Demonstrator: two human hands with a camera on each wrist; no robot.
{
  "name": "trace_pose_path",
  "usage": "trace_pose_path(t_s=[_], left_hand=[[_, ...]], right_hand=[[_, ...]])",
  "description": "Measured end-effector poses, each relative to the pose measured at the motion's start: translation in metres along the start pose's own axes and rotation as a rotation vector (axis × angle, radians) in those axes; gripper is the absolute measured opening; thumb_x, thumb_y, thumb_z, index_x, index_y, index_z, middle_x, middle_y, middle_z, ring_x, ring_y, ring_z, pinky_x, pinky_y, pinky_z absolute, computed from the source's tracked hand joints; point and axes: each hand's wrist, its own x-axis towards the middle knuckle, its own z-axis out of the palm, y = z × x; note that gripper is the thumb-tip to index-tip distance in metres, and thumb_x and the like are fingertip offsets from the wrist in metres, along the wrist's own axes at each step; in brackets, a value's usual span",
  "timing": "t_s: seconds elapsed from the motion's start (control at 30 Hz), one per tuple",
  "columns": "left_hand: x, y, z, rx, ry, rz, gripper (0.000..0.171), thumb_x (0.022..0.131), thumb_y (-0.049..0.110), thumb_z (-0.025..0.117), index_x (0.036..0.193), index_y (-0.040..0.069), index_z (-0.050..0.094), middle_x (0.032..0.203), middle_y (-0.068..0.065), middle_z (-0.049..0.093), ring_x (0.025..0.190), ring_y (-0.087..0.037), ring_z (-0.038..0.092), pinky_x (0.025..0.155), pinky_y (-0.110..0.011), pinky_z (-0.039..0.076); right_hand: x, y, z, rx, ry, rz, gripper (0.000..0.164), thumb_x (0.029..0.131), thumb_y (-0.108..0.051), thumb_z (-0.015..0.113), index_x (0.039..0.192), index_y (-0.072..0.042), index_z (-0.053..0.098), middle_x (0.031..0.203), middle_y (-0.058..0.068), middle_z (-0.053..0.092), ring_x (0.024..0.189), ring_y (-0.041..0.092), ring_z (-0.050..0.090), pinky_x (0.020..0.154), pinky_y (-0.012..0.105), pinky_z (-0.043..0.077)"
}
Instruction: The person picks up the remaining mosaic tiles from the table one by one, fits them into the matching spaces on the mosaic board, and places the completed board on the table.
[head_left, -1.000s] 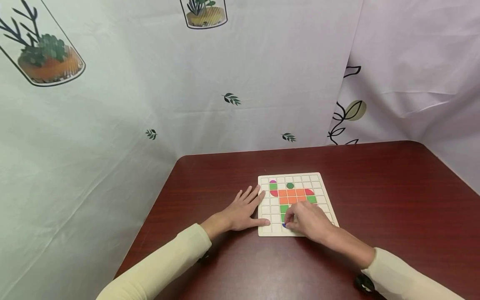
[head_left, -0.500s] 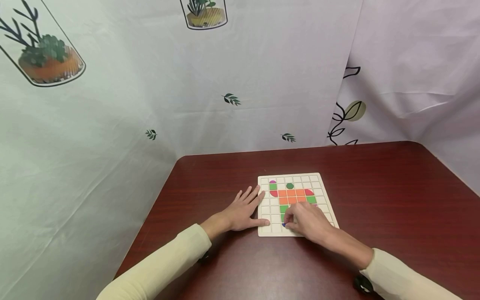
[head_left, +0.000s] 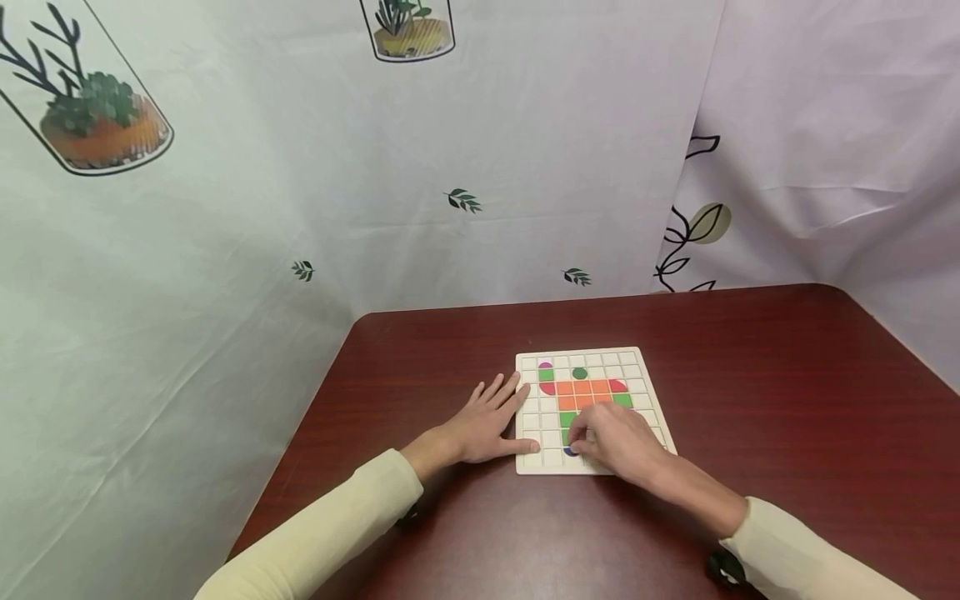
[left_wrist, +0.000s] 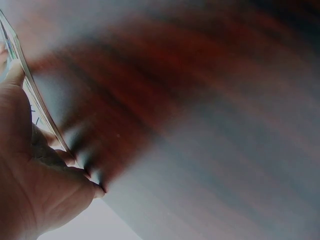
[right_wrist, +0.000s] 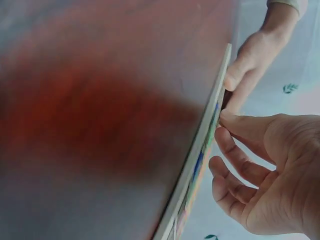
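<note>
A white grid board (head_left: 551, 460) lies on the table, with coloured flat pieces set in its cells. Along its left edge rests my left hand (head_left: 483, 427), fingers spread and straight, thumb lying on the board's surface. My right hand (head_left: 618, 437) bends over the lower part of the grid, its thumb and index finger pinching at a small blue rounded piece (head_left: 570, 452). Most of that piece is hidden by the fingertips. Above it runs a column of green squares (head_left: 567, 419). In the right wrist view, the thumb and index fingertips are right at the board (right_wrist: 200, 135).
Orange squares (head_left: 582, 387) form a block mid-board, with red rounded pieces (head_left: 548, 388) beside it. A dark green circle (head_left: 580, 373) sits near the top. The dark red table (head_left: 787, 392) extends around the board, up to a patterned cloth (head_left: 510, 125) behind.
The right fingertips shift very slightly at the blue piece. The left hand and the board stay in place.
</note>
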Motion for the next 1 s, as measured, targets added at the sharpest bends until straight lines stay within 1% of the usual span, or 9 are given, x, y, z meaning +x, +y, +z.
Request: trace_pose_path(t_s=[0.1,0.2,0.3,0.43,0.57,0.67,0.73,0.87,1.0], left_hand=[[0.001,0.0,0.0,-0.005,-0.004,-0.002,0.1,0.099,0.075,0.053,0.173,0.019,0.015,0.179,-0.007,0.003,0.164,-0.034,0.004,0.128,-0.059,0.008],[0.001,0.0,0.0,-0.007,-0.006,-0.007,0.1,0.099,0.076,0.053,0.173,0.019,0.015,0.179,-0.007,0.003,0.164,-0.034,0.003,0.128,-0.058,0.008],[0.0,-0.002,0.0,-0.003,-0.007,-0.006,0.1,0.099,0.076,0.052,0.173,0.02,0.015,0.179,-0.007,0.003,0.164,-0.034,0.003,0.128,-0.058,0.008],[0.0,-0.005,0.0,-0.011,-0.011,-0.008,0.1,0.099,0.076,0.052,0.173,0.02,0.015,0.179,-0.007,0.003,0.164,-0.034,0.003,0.128,-0.059,0.009],[-0.001,-0.007,-0.003,-0.031,-0.025,-0.011,0.1,0.099,0.077,0.052,0.173,0.02,0.015,0.179,-0.006,0.003,0.164,-0.034,0.002,0.128,-0.059,0.008],[-0.002,-0.008,-0.006,-0.045,-0.038,-0.01,0.099,0.1,0.076,0.05,0.173,0.02,0.015,0.179,-0.006,0.003,0.164,-0.033,0.001,0.128,-0.059,0.006],[-0.002,-0.009,-0.007,-0.058,-0.041,-0.007,0.098,0.1,0.075,0.051,0.173,0.019,0.015,0.179,-0.006,0.003,0.164,-0.033,0.002,0.128,-0.059,0.006],[-0.004,-0.01,-0.009,-0.092,-0.052,-0.004,0.097,0.101,0.071,0.054,0.172,0.017,0.017,0.179,-0.007,0.006,0.164,-0.032,0.004,0.128,-0.058,0.006],[-0.007,-0.012,-0.013,-0.11,-0.074,-0.014,0.096,0.102,0.067,0.057,0.172,0.014,0.019,0.178,-0.007,0.01,0.164,-0.028,0.006,0.129,-0.054,0.009]], right_hand=[[0.002,0.001,-0.009,0.016,0.017,0.018,0.019,0.084,-0.004,0.088,0.078,-0.02,0.081,0.076,-0.016,0.068,0.069,0.006,0.053,0.058,0.029,0.045],[0.005,0.002,-0.019,0.001,0.033,0.056,0.011,0.087,-0.006,0.088,0.086,-0.016,0.083,0.082,-0.011,0.071,0.075,0.011,0.058,0.063,0.03,0.046],[0.008,0.004,-0.03,-0.02,0.046,0.094,0.007,0.089,-0.007,0.086,0.094,-0.012,0.085,0.087,-0.006,0.073,0.077,0.014,0.059,0.064,0.031,0.046],[0.009,0.009,-0.045,-0.021,0.075,0.126,0.009,0.092,-0.008,0.083,0.101,-0.008,0.085,0.088,-0.001,0.074,0.073,0.016,0.058,0.061,0.032,0.045],[0.008,0.017,-0.058,-0.024,0.101,0.136,0.012,0.095,-0.008,0.081,0.105,-0.004,0.084,0.089,0.003,0.075,0.073,0.017,0.058,0.062,0.032,0.045],[0.006,0.024,-0.067,-0.031,0.11,0.14,0.013,0.096,-0.007,0.078,0.107,-0.001,0.083,0.088,0.004,0.075,0.071,0.018,0.056,0.061,0.032,0.044],[0.005,0.03,-0.072,-0.036,0.11,0.148,0.014,0.097,-0.008,0.077,0.109,-0.001,0.082,0.087,0.005,0.074,0.07,0.019,0.054,0.061,0.033,0.042],[0.001,0.041,-0.082,-0.044,0.097,0.157,0.018,0.099,-0.01,0.075,0.112,0.001,0.081,0.091,0.009,0.076,0.072,0.02,0.056,0.062,0.034,0.042],[-0.004,0.051,-0.09,-0.055,0.067,0.17,0.023,0.102,-0.012,0.071,0.117,0.004,0.079,0.101,0.015,0.078,0.078,0.023,0.061,0.067,0.039,0.046]])
